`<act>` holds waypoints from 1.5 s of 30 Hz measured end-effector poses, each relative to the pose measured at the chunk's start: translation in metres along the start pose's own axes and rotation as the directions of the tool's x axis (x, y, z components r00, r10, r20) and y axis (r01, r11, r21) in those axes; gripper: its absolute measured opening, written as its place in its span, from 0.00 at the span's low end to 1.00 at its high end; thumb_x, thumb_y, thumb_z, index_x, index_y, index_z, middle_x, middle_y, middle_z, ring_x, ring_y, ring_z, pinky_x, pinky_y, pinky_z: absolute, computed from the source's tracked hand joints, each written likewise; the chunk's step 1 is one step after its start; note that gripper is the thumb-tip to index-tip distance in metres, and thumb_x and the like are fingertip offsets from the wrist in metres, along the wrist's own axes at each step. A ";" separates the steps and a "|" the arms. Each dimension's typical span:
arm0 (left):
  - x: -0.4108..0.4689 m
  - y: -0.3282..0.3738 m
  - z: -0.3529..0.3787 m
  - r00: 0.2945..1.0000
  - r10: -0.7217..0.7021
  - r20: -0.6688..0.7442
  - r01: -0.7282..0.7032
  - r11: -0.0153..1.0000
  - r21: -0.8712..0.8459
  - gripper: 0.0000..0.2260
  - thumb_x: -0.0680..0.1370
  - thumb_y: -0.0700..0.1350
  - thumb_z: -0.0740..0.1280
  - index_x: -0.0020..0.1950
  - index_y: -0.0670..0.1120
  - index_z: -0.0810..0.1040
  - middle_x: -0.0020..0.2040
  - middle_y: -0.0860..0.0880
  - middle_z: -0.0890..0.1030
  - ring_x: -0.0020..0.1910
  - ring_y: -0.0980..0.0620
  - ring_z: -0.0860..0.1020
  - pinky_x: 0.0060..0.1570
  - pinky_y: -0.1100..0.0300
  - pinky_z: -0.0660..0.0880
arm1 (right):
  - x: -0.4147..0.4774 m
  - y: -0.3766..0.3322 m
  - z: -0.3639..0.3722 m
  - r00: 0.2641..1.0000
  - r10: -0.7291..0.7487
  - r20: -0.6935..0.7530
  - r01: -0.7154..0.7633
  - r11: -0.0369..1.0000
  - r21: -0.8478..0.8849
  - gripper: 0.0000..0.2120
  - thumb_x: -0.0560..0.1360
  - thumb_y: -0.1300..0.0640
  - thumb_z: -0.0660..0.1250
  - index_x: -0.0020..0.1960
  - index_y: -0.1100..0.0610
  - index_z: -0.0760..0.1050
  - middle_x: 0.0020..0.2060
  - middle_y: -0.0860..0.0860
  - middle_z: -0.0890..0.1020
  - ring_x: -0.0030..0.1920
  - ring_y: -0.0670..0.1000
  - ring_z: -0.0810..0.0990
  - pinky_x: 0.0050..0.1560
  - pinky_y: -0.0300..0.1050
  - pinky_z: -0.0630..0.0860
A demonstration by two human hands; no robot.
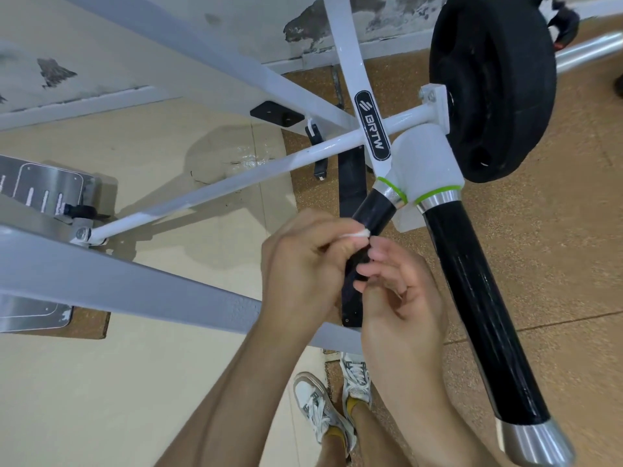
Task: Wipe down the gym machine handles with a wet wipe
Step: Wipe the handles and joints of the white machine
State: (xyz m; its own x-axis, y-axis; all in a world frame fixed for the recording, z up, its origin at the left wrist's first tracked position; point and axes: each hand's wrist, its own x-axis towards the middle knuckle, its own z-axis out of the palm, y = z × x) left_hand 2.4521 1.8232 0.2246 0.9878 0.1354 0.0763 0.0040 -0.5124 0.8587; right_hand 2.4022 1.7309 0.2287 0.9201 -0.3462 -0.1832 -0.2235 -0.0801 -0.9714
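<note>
White wipe (359, 234) mostly hidden in left hand (303, 264), right hand (401, 294) perhaps touching

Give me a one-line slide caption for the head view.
Both hands, left hand and right hand, bunch a white wipe at the short black handle.

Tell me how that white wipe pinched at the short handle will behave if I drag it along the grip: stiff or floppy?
Probably floppy: the wet wipe is bunched small in the left hand. It likely slides easily, since the short black handle looks glossy. It may slip out of the pinch; the right hand holds none of it that I can see.
</note>
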 end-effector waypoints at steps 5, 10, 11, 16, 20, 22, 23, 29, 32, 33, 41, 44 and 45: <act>0.000 0.010 0.007 0.982 -0.175 -0.068 0.166 0.979 -0.118 0.05 0.71 0.41 0.74 0.41 0.51 0.86 0.38 0.57 0.82 0.41 0.61 0.79 0.46 0.63 0.75 | 0.004 -0.003 -0.001 0.999 0.028 0.018 -0.027 0.999 -0.025 0.26 0.73 0.70 0.60 0.59 0.42 0.73 0.52 0.49 0.79 0.50 0.46 0.80 0.52 0.52 0.79; -0.008 0.009 0.011 0.998 0.033 -0.044 -0.032 0.999 0.033 0.06 0.70 0.39 0.75 0.42 0.49 0.86 0.38 0.55 0.80 0.41 0.58 0.79 0.43 0.66 0.74 | 0.008 -0.006 -0.003 0.998 0.061 0.032 -0.060 0.998 -0.035 0.25 0.75 0.72 0.61 0.59 0.44 0.74 0.50 0.48 0.79 0.51 0.45 0.79 0.52 0.45 0.79; 0.000 0.014 0.015 0.997 -0.047 -0.065 0.047 0.999 0.000 0.05 0.70 0.40 0.75 0.41 0.50 0.86 0.37 0.56 0.79 0.39 0.60 0.78 0.42 0.70 0.72 | 0.007 -0.007 -0.003 0.997 0.069 0.040 -0.068 0.997 -0.032 0.25 0.75 0.72 0.61 0.60 0.45 0.75 0.51 0.46 0.79 0.52 0.45 0.79 0.52 0.44 0.79; -0.001 0.025 0.016 0.968 -0.237 -0.079 0.221 0.959 -0.175 0.05 0.69 0.40 0.76 0.40 0.50 0.86 0.38 0.57 0.81 0.41 0.63 0.78 0.42 0.74 0.70 | 0.005 -0.007 -0.007 0.990 0.079 0.117 -0.082 0.996 0.023 0.22 0.77 0.68 0.62 0.65 0.47 0.73 0.58 0.46 0.77 0.59 0.44 0.77 0.54 0.33 0.74; 0.004 0.025 0.015 0.993 -0.113 -0.038 0.109 0.990 -0.086 0.05 0.69 0.39 0.76 0.40 0.49 0.86 0.39 0.56 0.80 0.41 0.61 0.78 0.43 0.74 0.70 | 0.003 -0.008 -0.006 0.976 0.095 0.194 -0.106 0.993 0.050 0.26 0.78 0.67 0.60 0.69 0.42 0.68 0.64 0.40 0.73 0.63 0.40 0.73 0.58 0.36 0.72; 0.017 0.030 0.021 0.994 -0.098 -0.040 0.095 0.993 -0.068 0.05 0.69 0.39 0.75 0.40 0.49 0.86 0.38 0.56 0.80 0.40 0.62 0.77 0.41 0.76 0.68 | 0.005 -0.004 -0.006 0.972 0.112 0.206 -0.130 0.989 0.074 0.30 0.76 0.68 0.59 0.71 0.42 0.66 0.65 0.46 0.74 0.64 0.43 0.74 0.62 0.47 0.73; 0.021 0.033 0.024 0.991 -0.128 -0.045 0.123 0.987 -0.102 0.05 0.69 0.39 0.75 0.39 0.49 0.86 0.37 0.56 0.80 0.39 0.62 0.77 0.41 0.75 0.68 | 0.006 -0.003 -0.007 0.973 0.113 0.202 -0.131 0.988 0.081 0.31 0.75 0.69 0.59 0.72 0.43 0.65 0.65 0.48 0.75 0.64 0.45 0.75 0.62 0.51 0.73; 0.031 0.028 0.026 0.842 -0.539 0.018 0.480 0.735 -0.480 0.02 0.70 0.40 0.74 0.39 0.46 0.85 0.37 0.45 0.85 0.39 0.47 0.82 0.46 0.50 0.81 | 0.008 -0.014 -0.014 0.978 0.067 0.195 -0.079 0.995 0.055 0.32 0.74 0.75 0.58 0.65 0.41 0.70 0.58 0.34 0.78 0.58 0.39 0.78 0.53 0.34 0.75; 0.032 0.033 0.025 0.888 -0.455 0.069 0.434 0.778 -0.454 0.03 0.70 0.38 0.74 0.38 0.45 0.85 0.38 0.47 0.85 0.39 0.53 0.82 0.45 0.56 0.80 | 0.007 -0.013 -0.014 0.978 0.081 0.191 -0.092 0.994 0.051 0.31 0.74 0.74 0.58 0.68 0.45 0.69 0.59 0.37 0.78 0.58 0.39 0.78 0.53 0.33 0.75; 0.029 0.037 0.025 0.924 -0.377 0.056 0.367 0.839 -0.403 0.05 0.69 0.37 0.75 0.37 0.46 0.85 0.39 0.50 0.85 0.40 0.57 0.81 0.44 0.63 0.77 | 0.008 -0.012 -0.014 0.978 0.092 0.187 -0.105 0.992 0.062 0.31 0.75 0.74 0.59 0.70 0.46 0.68 0.60 0.39 0.78 0.58 0.40 0.78 0.54 0.33 0.75; 0.048 0.037 0.031 0.865 -0.500 0.051 0.478 0.786 -0.393 0.01 0.70 0.43 0.75 0.39 0.47 0.85 0.34 0.49 0.84 0.36 0.49 0.79 0.46 0.46 0.80 | 0.009 -0.014 -0.012 0.981 0.131 0.144 -0.127 0.991 -0.034 0.28 0.74 0.70 0.61 0.69 0.48 0.69 0.56 0.36 0.76 0.56 0.37 0.77 0.51 0.26 0.72; 0.033 0.042 0.024 0.903 -0.425 0.062 0.419 0.839 -0.347 0.02 0.71 0.41 0.74 0.40 0.47 0.86 0.38 0.52 0.85 0.40 0.53 0.82 0.48 0.54 0.80 | 0.012 -0.015 -0.011 0.979 0.129 0.157 -0.121 0.991 -0.063 0.30 0.74 0.70 0.61 0.71 0.47 0.67 0.60 0.42 0.76 0.58 0.39 0.77 0.52 0.32 0.75; 0.024 0.041 0.019 0.924 -0.376 0.065 0.378 0.874 -0.304 0.03 0.71 0.40 0.75 0.40 0.47 0.86 0.40 0.53 0.85 0.42 0.57 0.82 0.49 0.59 0.79 | 0.012 -0.016 -0.010 0.977 0.126 0.174 -0.115 0.990 -0.076 0.31 0.75 0.69 0.62 0.72 0.45 0.66 0.61 0.41 0.75 0.59 0.40 0.76 0.53 0.34 0.75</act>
State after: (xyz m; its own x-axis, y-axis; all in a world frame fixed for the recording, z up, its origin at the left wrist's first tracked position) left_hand 2.4788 1.7894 0.2521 0.9216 0.2628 -0.2857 0.3292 -0.1388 0.9340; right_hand 2.4134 1.7182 0.2433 0.9262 -0.1856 -0.3280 -0.3514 -0.1107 -0.9297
